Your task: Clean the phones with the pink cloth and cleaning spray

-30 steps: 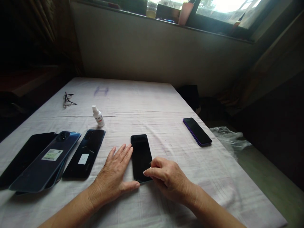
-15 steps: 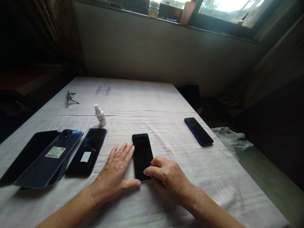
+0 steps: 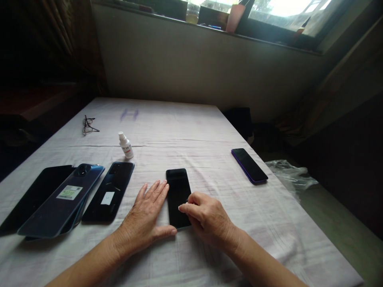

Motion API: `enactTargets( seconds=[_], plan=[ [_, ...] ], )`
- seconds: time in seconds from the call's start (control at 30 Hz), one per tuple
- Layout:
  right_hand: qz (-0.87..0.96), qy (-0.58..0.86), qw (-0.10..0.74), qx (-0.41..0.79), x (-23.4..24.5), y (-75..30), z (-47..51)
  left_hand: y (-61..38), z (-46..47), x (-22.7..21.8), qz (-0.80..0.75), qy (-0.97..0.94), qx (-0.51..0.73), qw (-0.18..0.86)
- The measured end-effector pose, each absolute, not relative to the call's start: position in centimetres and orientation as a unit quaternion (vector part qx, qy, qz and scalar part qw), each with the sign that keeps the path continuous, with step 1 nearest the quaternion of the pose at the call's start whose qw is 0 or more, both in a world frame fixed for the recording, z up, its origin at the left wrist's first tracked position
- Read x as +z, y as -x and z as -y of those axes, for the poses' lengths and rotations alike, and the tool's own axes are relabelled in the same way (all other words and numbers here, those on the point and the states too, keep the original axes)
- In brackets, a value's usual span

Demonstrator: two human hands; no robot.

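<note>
A black phone (image 3: pixel 177 191) lies screen up on the white cloth in front of me. My left hand (image 3: pixel 145 219) rests flat beside its left edge, fingers stretched out, thumb at the phone's near corner. My right hand (image 3: pixel 206 219) hovers over the phone's lower right part with the fingers curled into a pinch; a tiny dark thing shows at the fingertips, too small to name.
Left of my hands lie a dark phone back (image 3: pixel 109 191), a blue phone back (image 3: pixel 64 199) with a label, and another dark panel (image 3: pixel 32 195). A small white bottle (image 3: pixel 126 146), glasses (image 3: pixel 88 124) and a purple-edged phone (image 3: pixel 249 165) sit farther off. The table (image 3: pixel 299 223) ends at right.
My right hand has slid a little to the left and forward over the phone. The left hand has stayed where it was.
</note>
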State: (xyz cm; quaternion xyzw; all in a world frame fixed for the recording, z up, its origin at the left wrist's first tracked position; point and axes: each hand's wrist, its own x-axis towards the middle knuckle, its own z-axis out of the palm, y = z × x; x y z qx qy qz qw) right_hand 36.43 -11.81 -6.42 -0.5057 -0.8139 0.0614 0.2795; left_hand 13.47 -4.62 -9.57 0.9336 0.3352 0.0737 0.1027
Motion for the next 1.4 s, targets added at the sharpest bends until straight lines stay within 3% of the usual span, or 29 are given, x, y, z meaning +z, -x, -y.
enactTargets(
  seconds=[0.23, 0.33, 0.43, 0.5, 0.7, 0.87, 1.2, 1.4],
  plan=[
    [0.846, 0.446, 0.239, 0.171, -5.5, -37.4, 14.3, -13.4, 4.6, -10.4, -0.334, -0.934, 0.084, 0.094],
    [0.801, 0.434, 0.326, 0.253, -5.6, -38.5, 14.5, -12.8, 4.1, -10.1, -0.322, -0.937, 0.080, 0.110],
    [0.670, 0.480, 0.464, 0.325, -5.9, -39.8, 13.9, -12.5, 3.0, -8.8, -0.305, -0.942, 0.083, 0.112],
    [0.570, 0.516, 0.510, 0.385, -6.1, -40.5, 13.1, -13.2, 2.1, -7.4, -0.288, -0.951, 0.076, 0.088],
    [0.382, 0.570, 0.537, 0.490, -6.3, -41.3, 12.1, -18.0, -1.1, -3.1, -0.099, -0.995, 0.013, 0.007],
    [0.316, 0.559, 0.559, 0.525, -6.5, -41.6, 12.1, -20.8, -3.7, -2.2, -0.058, -0.998, -0.021, -0.003],
    [0.308, 0.522, 0.578, 0.547, -6.9, -41.8, 12.2, -17.5, -3.4, -0.9, -0.207, -0.975, -0.078, -0.006],
    [0.372, 0.547, 0.570, 0.487, -7.6, -41.5, 12.6, -14.6, 1.4, -4.5, -0.349, -0.936, -0.030, -0.024]
  ],
)
